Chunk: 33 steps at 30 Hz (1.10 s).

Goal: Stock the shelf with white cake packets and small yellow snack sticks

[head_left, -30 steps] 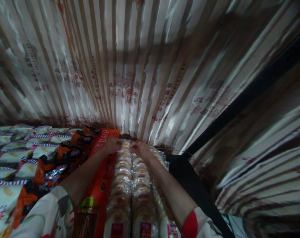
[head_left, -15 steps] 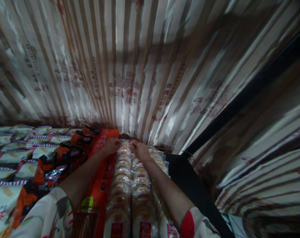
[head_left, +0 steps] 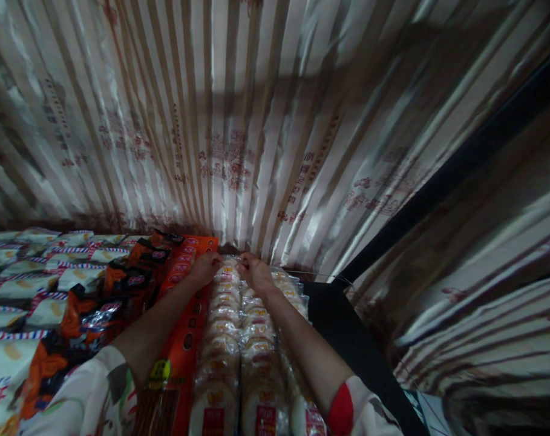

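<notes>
At the far end of the left row of round cakes in clear wrappers (head_left: 220,366), both my hands are on the rearmost wrapped cake (head_left: 230,272). My left hand (head_left: 206,267) pinches the left corner of its wrapper with closed fingers. On the opposite corner, the fingers of my right hand (head_left: 255,272) are closed in a pinch too. The cakes stand leaning one behind another, with a second row (head_left: 263,366) alongside and a third partly hidden under my right forearm.
Orange-red snack packs (head_left: 188,339) lie left of the cakes, then orange-and-black bags (head_left: 91,315) and white bags (head_left: 14,357) in rows. Behind hangs a striped curtain (head_left: 229,121). A dark slanted bar (head_left: 420,206) and a black surface (head_left: 342,339) are on the right.
Both hands stay almost in place at the rear cake, shifting only slightly. The rear cake's label shows a little more clearly now.
</notes>
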Each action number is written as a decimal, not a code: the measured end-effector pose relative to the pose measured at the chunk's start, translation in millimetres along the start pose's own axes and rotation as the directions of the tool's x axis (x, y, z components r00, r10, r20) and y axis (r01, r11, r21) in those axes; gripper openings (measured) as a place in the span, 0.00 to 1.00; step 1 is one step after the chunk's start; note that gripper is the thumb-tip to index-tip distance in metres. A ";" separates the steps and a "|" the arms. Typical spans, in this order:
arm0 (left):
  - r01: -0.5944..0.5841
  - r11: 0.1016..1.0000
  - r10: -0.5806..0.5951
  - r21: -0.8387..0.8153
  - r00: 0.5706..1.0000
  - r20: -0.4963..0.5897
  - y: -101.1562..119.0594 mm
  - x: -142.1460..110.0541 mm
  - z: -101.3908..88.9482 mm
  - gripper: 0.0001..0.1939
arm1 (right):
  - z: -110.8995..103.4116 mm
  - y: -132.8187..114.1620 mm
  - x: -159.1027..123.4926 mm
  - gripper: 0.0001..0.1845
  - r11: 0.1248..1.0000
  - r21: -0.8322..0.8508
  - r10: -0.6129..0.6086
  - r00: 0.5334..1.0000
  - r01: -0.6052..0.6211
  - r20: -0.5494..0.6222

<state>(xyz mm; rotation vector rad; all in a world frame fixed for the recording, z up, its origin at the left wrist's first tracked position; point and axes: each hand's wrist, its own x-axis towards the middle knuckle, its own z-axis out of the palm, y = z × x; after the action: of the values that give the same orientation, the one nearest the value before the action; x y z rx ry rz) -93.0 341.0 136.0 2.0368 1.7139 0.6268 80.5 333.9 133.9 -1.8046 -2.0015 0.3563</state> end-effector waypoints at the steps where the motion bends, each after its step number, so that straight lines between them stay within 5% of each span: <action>1: -0.003 1.000 0.003 -0.006 1.000 -0.002 -0.3 -0.2 0.4 0.11 | 0.2 -0.2 -0.1 0.12 1.000 0.001 0.001 1.000 -0.001 0.000; 13: -0.087 0.996 0.088 0.015 0.986 -0.143 -5.5 -3.0 -7.9 0.09 | -3.9 4.8 -5.5 0.10 0.985 0.012 -0.172 0.979 0.174 -0.108; 21: -0.173 0.943 0.168 0.285 0.985 0.044 3.3 -24.5 -22.9 0.08 | -6.5 7.1 -16.3 0.07 0.950 -0.040 -0.311 0.949 0.310 -0.053; 33: -0.072 0.973 0.052 0.220 0.994 0.094 9.7 -37.4 -21.4 0.09 | -0.4 11.1 -24.1 0.07 0.947 -0.063 -0.320 0.943 0.315 -0.095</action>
<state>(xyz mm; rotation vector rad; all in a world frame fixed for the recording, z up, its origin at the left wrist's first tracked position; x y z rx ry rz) -103.0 302.9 156.1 2.2423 1.7420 0.3701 92.2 311.5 125.9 -1.4572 -2.1946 0.1144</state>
